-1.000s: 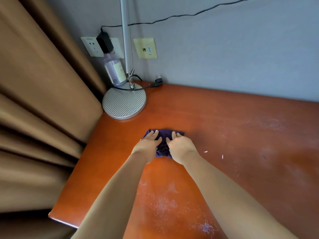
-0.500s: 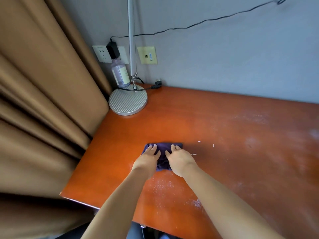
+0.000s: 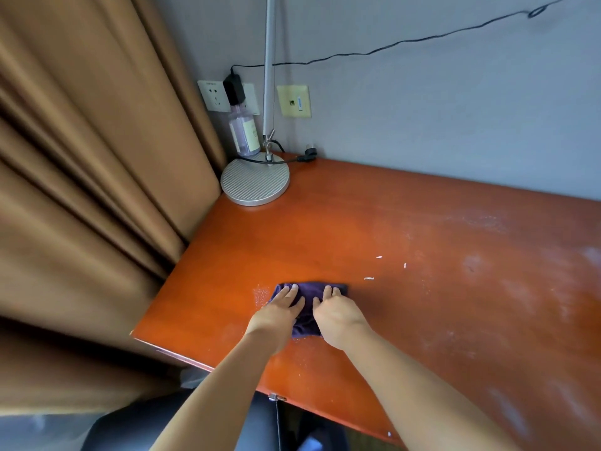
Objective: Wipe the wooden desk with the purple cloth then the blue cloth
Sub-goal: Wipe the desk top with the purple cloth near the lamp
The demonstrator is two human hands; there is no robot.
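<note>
Purple cloth (image 3: pixel 308 296) has slid nearer desk's (image 3: pixel 422 242) front edge.

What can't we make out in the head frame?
- Blue cloth: nowhere in the head view.
- Purple cloth: mostly covered by the left hand and right hand; its full shape is hidden.
- Lamp: pole cut off by the top edge, head unseen.
- Bottle label: too small to read.
- Desk: right end cut off by the frame edge.
</note>
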